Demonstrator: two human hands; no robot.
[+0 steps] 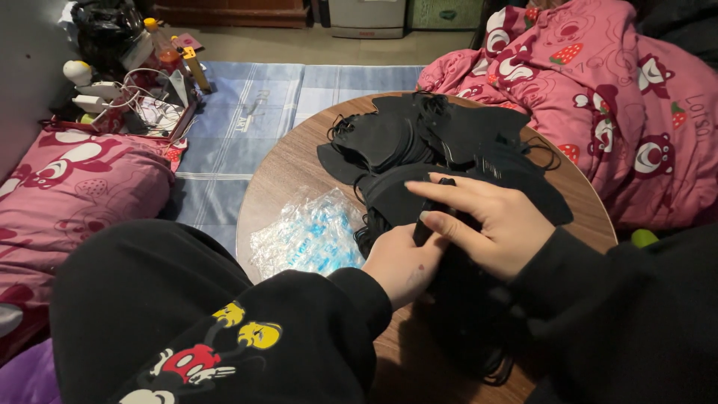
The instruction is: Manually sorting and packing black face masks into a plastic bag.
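I'm sitting at a round wooden table (277,176) set low on a blue striped mat (247,112). My right hand (490,221) and my left hand (404,262) meet over a black face mask (400,198) at the near edge of a heap of black masks (441,138); the fingers of both are curled and pinching its fabric between them. A crinkled clear plastic bag (307,236) lies on the wood just left of my left hand. A pink printed quilt (613,97) is bunched beyond the table on the right, a pink pillow (67,187) lies on the left, and cables and small clutter (138,90) crowd the far left corner.
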